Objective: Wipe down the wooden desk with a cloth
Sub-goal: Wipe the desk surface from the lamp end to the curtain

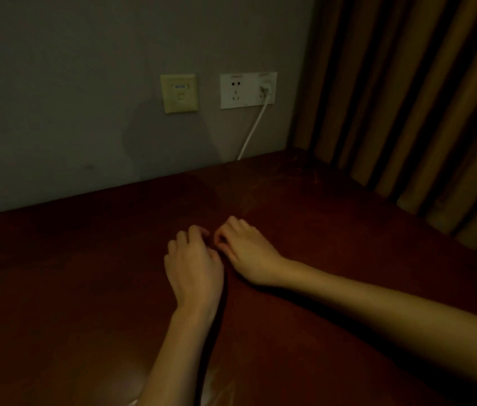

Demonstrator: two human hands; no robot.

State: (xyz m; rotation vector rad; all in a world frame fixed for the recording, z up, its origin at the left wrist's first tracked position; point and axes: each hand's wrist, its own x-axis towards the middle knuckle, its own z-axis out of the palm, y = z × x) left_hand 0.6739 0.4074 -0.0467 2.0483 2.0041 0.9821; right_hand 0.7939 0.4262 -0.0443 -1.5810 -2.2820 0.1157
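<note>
A dim room. A dark reddish-brown wooden desk [55,273] fills the lower view, below a white double wall socket [247,89]. Both bare hands rest on the desk, well below the socket. The left hand [195,268] lies just left of the right hand [249,253], their knuckles almost touching. The fingers of both curl under; whether they pinch anything cannot be told.

No cloth is visible, so its direction from either hand is unknown; fetching it probably comes first.

A white cable [253,128] drops from the socket to the desk's back edge. A yellowed square wall plate [179,93] sits left of the socket, and brown striped curtains [407,98] hang to its right.
</note>
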